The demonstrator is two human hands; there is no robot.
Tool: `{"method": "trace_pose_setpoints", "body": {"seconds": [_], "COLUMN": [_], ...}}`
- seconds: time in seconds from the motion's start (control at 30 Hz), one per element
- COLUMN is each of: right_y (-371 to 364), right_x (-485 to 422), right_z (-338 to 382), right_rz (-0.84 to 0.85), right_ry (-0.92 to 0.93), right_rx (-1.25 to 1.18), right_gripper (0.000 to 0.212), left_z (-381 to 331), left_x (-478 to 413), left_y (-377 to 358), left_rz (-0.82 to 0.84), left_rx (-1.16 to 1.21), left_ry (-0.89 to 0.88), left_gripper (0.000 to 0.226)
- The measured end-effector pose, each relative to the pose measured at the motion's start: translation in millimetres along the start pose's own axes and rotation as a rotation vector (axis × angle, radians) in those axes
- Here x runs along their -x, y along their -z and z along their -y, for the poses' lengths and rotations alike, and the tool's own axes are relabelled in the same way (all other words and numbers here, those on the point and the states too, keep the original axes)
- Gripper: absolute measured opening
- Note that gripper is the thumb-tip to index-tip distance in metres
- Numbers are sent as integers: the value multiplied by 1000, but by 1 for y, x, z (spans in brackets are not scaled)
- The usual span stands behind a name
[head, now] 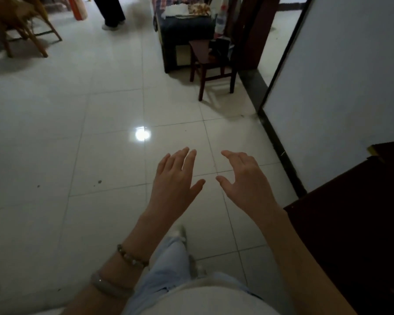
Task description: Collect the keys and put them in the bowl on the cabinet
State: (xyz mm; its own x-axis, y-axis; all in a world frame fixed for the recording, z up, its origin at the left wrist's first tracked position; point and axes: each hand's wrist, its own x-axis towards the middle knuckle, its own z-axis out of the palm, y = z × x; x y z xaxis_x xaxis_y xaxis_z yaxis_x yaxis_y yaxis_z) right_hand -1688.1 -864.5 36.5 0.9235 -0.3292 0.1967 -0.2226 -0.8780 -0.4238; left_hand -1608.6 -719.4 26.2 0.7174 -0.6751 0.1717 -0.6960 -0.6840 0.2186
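My left hand (174, 180) and my right hand (245, 178) are both stretched out in front of me over the white tiled floor (100, 155), palms down, fingers spread, holding nothing. The thumbs point toward each other with a small gap between them. A beaded bracelet and a pale bangle sit on my left wrist. No keys and no bowl are in view. A dark wooden cabinet (355, 219) stands at the right, and only its corner and side show.
A small dark wooden stool (210, 64) stands ahead beside a dark cloth-covered piece of furniture (184, 35). A white wall (341, 87) with a black skirting runs along the right. Wooden chairs (21, 23) stand far left. A person's legs (110, 12) show at the top.
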Motion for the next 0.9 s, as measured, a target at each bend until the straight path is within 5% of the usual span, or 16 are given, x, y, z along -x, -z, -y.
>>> {"method": "trace_pose_setpoints", "body": {"seconds": [0.9], "right_y": [30], "right_x": [-211], "right_z": [-132], "right_rz": [-369], "right_ry": [-725], "right_rx": [36], "right_gripper": [59], "left_z": [-39], "left_x": [-375], "left_y": [-64], "left_rz": [175], "left_rx": [110], "left_ry": [-809], "left_gripper": [71]}}
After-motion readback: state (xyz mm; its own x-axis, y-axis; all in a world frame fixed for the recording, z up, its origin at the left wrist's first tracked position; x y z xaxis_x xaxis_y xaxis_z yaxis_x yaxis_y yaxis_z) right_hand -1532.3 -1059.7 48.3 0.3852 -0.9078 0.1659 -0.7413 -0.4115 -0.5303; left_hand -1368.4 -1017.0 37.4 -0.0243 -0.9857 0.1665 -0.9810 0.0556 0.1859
